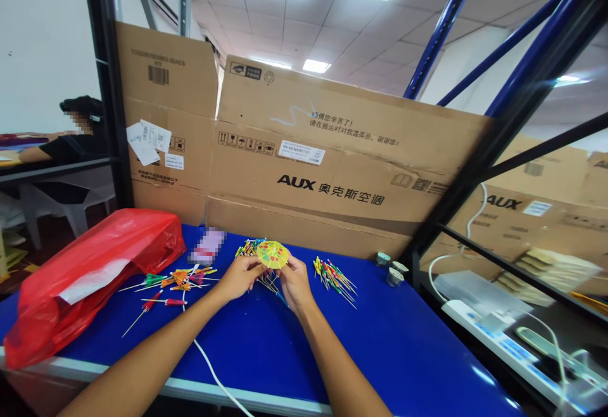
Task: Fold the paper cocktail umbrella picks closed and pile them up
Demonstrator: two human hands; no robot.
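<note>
A yellow paper cocktail umbrella [272, 255] with red and green print is spread open between my two hands, above the blue tabletop. My left hand [241, 275] is closed, its fingers pinching at the umbrella's left edge. On the other side, my right hand [295, 282] is closed at the right edge; its fingertips are partly hidden by the paper. Behind and beneath the hands lies a pile of cocktail umbrellas [247, 248], partly covered. Folded umbrellas in orange, green and pink [183, 277] lie left of my left hand. To the right is a bunch of folded umbrellas [334, 277].
A red plastic bag [107, 265] covers the table's left side. Cardboard panels [332, 151] stand along the back. Small tubs [395, 276] sit at the right rear. A white cable [208, 361] crosses the front edge. A power strip [503, 341] is at right; another person sits far left.
</note>
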